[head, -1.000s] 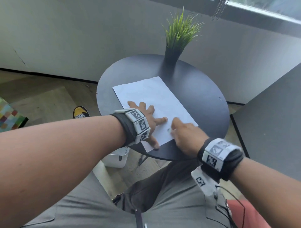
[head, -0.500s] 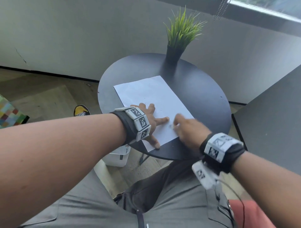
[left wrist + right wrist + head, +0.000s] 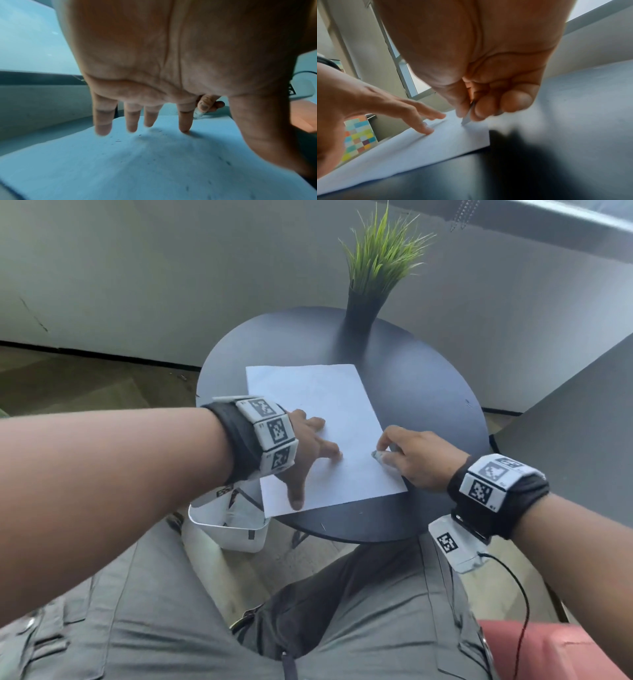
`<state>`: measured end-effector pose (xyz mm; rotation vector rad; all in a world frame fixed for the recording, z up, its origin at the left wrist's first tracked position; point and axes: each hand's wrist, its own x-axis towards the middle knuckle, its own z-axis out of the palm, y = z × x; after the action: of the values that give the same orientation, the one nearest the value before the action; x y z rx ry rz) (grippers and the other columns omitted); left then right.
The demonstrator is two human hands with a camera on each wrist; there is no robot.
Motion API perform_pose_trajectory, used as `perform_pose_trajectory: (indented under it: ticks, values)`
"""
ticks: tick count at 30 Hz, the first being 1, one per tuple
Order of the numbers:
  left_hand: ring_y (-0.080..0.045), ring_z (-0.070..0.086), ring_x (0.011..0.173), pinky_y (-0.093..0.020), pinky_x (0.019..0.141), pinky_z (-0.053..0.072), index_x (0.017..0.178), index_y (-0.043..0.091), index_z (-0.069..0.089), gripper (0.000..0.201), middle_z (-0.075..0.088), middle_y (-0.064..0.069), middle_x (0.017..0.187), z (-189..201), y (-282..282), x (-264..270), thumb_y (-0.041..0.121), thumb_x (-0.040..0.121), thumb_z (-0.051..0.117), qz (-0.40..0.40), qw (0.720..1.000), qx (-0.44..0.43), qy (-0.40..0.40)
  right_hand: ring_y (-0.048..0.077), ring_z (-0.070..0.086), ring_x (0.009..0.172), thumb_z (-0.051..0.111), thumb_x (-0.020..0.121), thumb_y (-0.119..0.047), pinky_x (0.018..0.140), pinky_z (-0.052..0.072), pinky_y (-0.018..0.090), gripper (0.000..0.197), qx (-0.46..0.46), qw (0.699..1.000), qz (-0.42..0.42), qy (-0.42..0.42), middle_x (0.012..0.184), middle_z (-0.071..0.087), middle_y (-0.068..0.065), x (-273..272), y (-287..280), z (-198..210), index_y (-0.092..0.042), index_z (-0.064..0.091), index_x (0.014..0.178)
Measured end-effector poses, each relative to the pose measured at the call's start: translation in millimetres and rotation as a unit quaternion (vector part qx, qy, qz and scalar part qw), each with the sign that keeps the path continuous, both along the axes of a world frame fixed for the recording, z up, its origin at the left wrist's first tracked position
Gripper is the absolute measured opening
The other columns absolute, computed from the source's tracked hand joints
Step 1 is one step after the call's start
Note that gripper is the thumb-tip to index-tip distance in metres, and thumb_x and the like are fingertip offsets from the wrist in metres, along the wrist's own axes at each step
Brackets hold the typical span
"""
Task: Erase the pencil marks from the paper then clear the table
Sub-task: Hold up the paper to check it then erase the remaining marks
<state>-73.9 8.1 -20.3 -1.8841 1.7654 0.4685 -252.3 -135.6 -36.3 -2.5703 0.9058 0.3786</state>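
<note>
The flat white sheet of paper is lying in the middle of the round dark table, with its near corner close to the table's edge. The left hand is resting on the near left part of the paper, its fingers spread wide and straight, pushing down so the sheet is not sliding. The right hand is sitting at the paper's right edge and is pinching a small pale eraser between thumb and fingertips, with the eraser's tip touching the paper. It looks like the rubbing step is going on now. The paper is looking almost clean from above, but the left wrist view is showing tiny dark specks on the sheet; I cannot tell if they are pencil marks or eraser crumbs. So the erasing seems nearly done, and clearing the table is not yet started, since the paper and eraser are both on it. A tall dark vase with green grass is standing at the far side of the table. A white plastic bin is sitting on the floor under the near left edge of the table; something pale is inside it, but I cannot tell what.
</note>
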Motion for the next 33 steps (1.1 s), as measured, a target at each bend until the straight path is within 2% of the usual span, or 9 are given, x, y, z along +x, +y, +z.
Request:
perform_pose_trajectory:
  ticks: [3, 6, 8, 14, 18, 22, 27, 31, 33]
  values:
    - [-0.027, 0.029, 0.143, -0.048, 0.104, 0.042, 0.13, 0.034, 0.046, 0.076, 0.028, 0.003, 0.157, -6, -5, -3, 0.074, 0.071, 0.07, -0.005, 0.996, -0.061, 0.069, 0.008, 0.057, 0.072, 0.053, 0.095, -0.046, 0.072, 0.043, 0.031, 0.019, 0.027, 0.999, 0.038, 0.001, 0.078, 0.062, -0.008, 2, 0, 4, -0.029, 0.055, 0.102]
    - [-0.023, 0.043, 0.127, -0.042, 0.093, 0.048, 0.112, 0.022, 0.046, 0.076, 0.046, 0.003, 0.132, -18, -4, -7, 0.08, 0.068, 0.066, 0.003, 0.986, -0.124, 0.11, 0.006, 0.059, 0.067, 0.055, 0.093, -0.05, 0.073, 0.049, 0.03, 0.019, 0.046, 0.996, 0.073, 0.024, 0.071, 0.064, -0.008, 6, 3, 5, -0.031, 0.053, 0.097]
    - [-0.023, 0.044, 0.123, -0.043, 0.091, 0.049, 0.115, 0.02, 0.045, 0.084, 0.045, 0.002, 0.13, -23, -4, -8, 0.081, 0.063, 0.069, 0.006, 0.982, -0.151, 0.116, 0.007, 0.059, 0.069, 0.055, 0.094, -0.049, 0.074, 0.05, 0.033, 0.018, 0.032, 0.997, 0.077, 0.005, 0.073, 0.065, -0.007, 11, 3, 4, -0.031, 0.054, 0.098]
    - [-0.031, 0.018, 0.146, -0.049, 0.113, 0.036, 0.157, 0.03, 0.016, 0.117, 0.012, -0.001, 0.163, -24, -3, -5, 0.075, 0.066, 0.073, -0.013, 0.994, -0.081, 0.078, 0.025, 0.057, 0.078, 0.05, 0.095, -0.04, 0.074, 0.049, 0.036, 0.014, -0.008, 0.995, 0.099, -0.01, 0.084, 0.06, 0.0, 17, 17, -4, -0.029, 0.051, 0.103]
    - [-0.032, 0.01, 0.149, -0.054, 0.112, 0.032, 0.157, 0.039, 0.01, 0.119, -0.002, 0.008, 0.167, -24, -4, -4, 0.08, 0.063, 0.071, -0.021, 0.995, -0.06, 0.071, 0.019, 0.048, 0.077, 0.05, 0.097, -0.031, 0.072, 0.041, 0.032, 0.017, 0.014, 0.97, 0.24, 0.026, 0.084, 0.055, -0.003, 13, 44, 0, -0.025, 0.057, 0.111]
    - [-0.032, -0.005, 0.152, -0.069, 0.114, 0.015, 0.155, 0.049, -0.003, 0.123, -0.011, 0.012, 0.166, -26, -3, 1, 0.086, 0.06, 0.067, -0.006, 0.997, -0.047, 0.058, 0.03, 0.059, 0.083, 0.049, 0.096, -0.034, 0.074, 0.049, 0.037, 0.011, -0.042, 0.994, 0.089, -0.039, 0.083, 0.059, 0.0, 19, 9, -2, -0.028, 0.053, 0.104]
    - [-0.031, -0.009, 0.153, -0.074, 0.11, 0.016, 0.153, 0.052, -0.007, 0.125, -0.019, 0.009, 0.166, -26, -3, 3, 0.088, 0.058, 0.066, 0.012, 0.997, -0.03, 0.065, 0.02, 0.05, 0.08, 0.049, 0.098, -0.032, 0.072, 0.043, 0.033, 0.016, 0.024, 0.97, 0.242, 0.015, 0.094, 0.062, 0.001, 17, 56, -4, -0.025, 0.055, 0.111]
    - [-0.031, -0.007, 0.152, -0.073, 0.111, 0.018, 0.154, 0.051, -0.007, 0.124, -0.017, 0.009, 0.166, -22, -1, 2, 0.085, 0.06, 0.068, 0.018, 0.997, -0.03, 0.07, 0.031, 0.058, 0.08, 0.048, 0.095, -0.035, 0.069, 0.047, 0.035, 0.016, -0.039, 0.994, 0.098, -0.025, 0.087, 0.061, 0.007, 25, 16, -2, -0.026, 0.052, 0.108]
    - [-0.032, -0.007, 0.152, -0.07, 0.112, 0.019, 0.155, 0.048, -0.008, 0.126, -0.017, 0.008, 0.166, -19, -1, 0, 0.084, 0.061, 0.068, 0.017, 0.997, -0.027, 0.066, 0.026, 0.055, 0.079, 0.049, 0.095, -0.03, 0.069, 0.046, 0.035, 0.015, -0.034, 0.988, 0.148, -0.002, 0.092, 0.062, 0.003, 21, 30, -2, -0.024, 0.051, 0.109]
